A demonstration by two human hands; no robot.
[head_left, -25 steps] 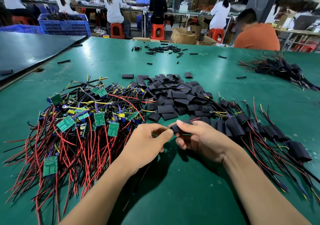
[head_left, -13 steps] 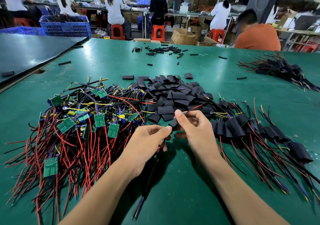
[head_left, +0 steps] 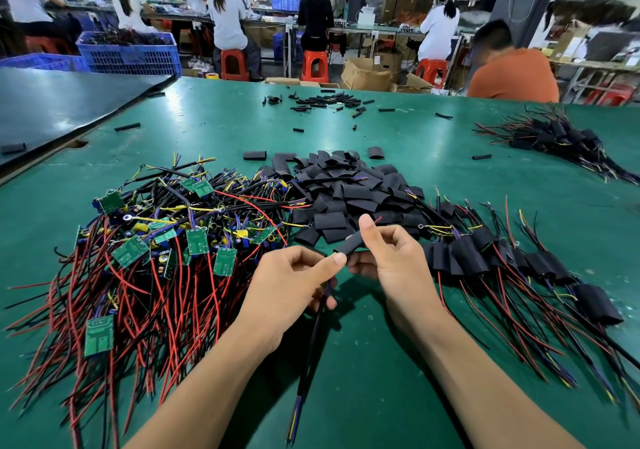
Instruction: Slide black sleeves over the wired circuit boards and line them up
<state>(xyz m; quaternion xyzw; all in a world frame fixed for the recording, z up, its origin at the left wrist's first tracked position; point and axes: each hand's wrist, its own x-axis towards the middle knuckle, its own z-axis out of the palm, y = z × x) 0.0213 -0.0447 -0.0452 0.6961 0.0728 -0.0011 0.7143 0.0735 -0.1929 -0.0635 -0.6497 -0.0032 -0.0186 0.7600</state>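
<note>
My right hand [head_left: 391, 258] pinches a black sleeve [head_left: 349, 243] between thumb and fingers, a red wire tip poking out past the thumb. My left hand [head_left: 294, 286] grips the black cable [head_left: 311, 338] that runs out of the sleeve's near end and trails down toward me. The board inside the sleeve is hidden. A heap of bare green circuit boards with red and black wires [head_left: 138, 258] lies to the left. Loose black sleeves [head_left: 346, 196] are piled behind my hands. Sleeved boards [head_left: 502, 258] lie in a row on the right.
The green table [head_left: 381, 396] holds small black tube pieces [head_left: 325, 100] at the far middle and another sleeved bundle [head_left: 554, 137] at the far right. A dark table [head_left: 62, 102] adjoins on the left. A person in orange [head_left: 512, 74] sits beyond the far edge.
My right hand has slid the sleeve further along the wires, away from me, and its thumb now points up. The cable's tail hangs lower beneath my left hand.
</note>
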